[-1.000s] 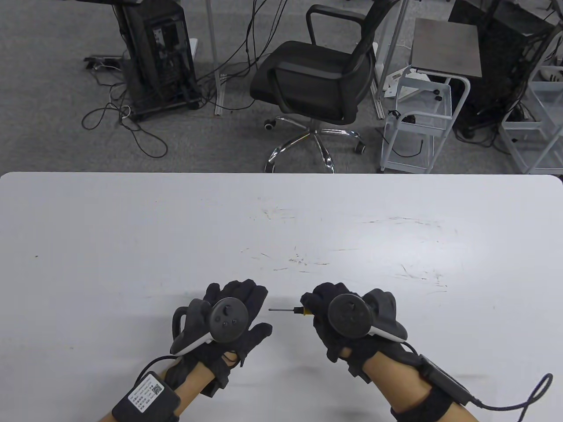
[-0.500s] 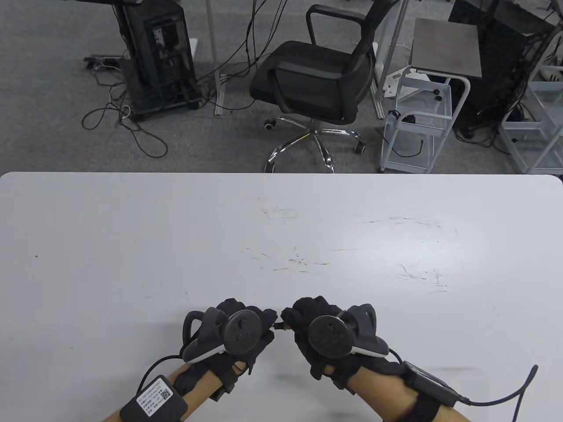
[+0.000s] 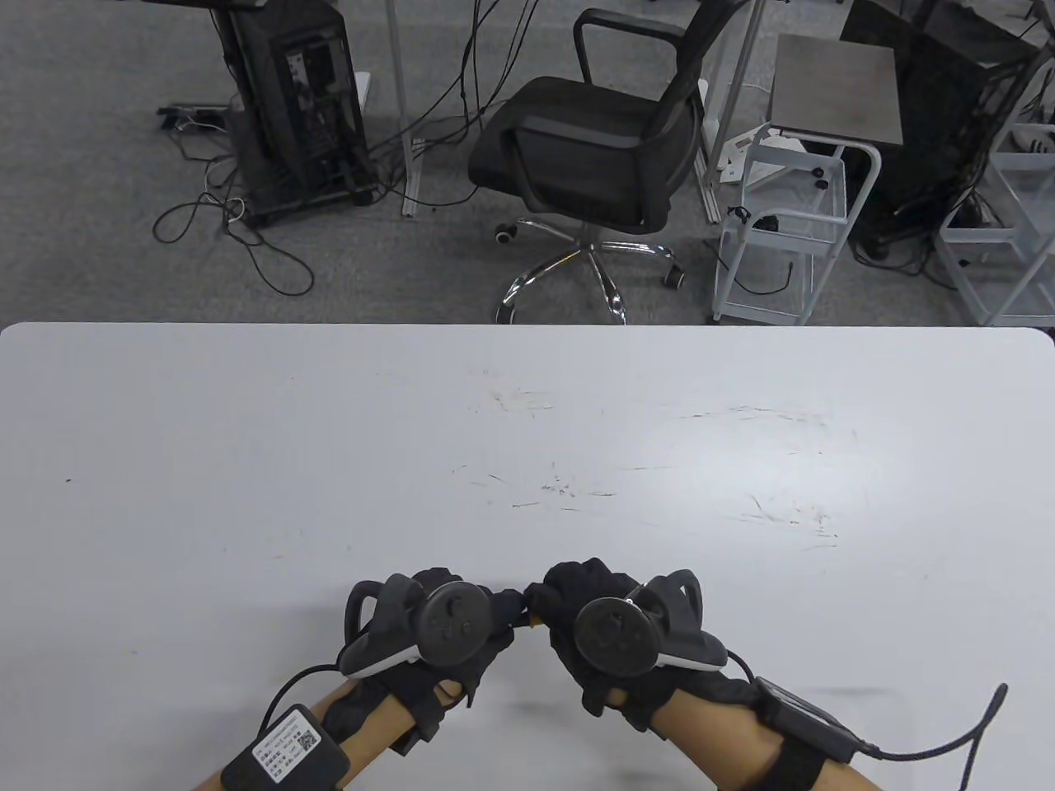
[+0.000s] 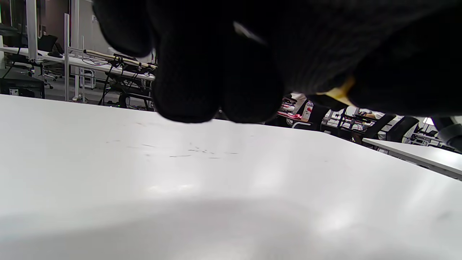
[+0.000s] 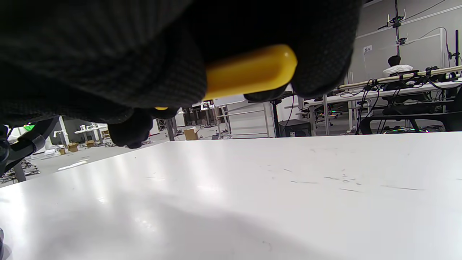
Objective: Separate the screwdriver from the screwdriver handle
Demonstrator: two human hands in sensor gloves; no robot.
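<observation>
The yellow screwdriver handle [image 5: 249, 72] is gripped in the right hand [image 3: 610, 630], just above the white bench [image 3: 247, 461]; its metal shaft [image 4: 247, 31] seems pinched by the left hand [image 3: 449, 626]. The pulling step appears begun; a straight pull apart is called for. An office chair [image 3: 577, 156] is seen beyond.

Two black-gloved hands work above one white scratched table [image 3: 247, 461]: the left hand [image 3: 445, 630] and the right hand [image 3: 606, 630], fingertips meeting. One round black tracker rides on the back of each, two trackers in all. Inside the right hand's grip sits one yellow plastic screwdriver handle [image 5: 249, 72]; one thin metal screwdriver shaft [image 4: 249, 32] shows among the left hand's fingers. Far beyond the fingertips stand one black mesh office chair [image 3: 593, 156] and one white wire cart [image 3: 783, 239].
</observation>
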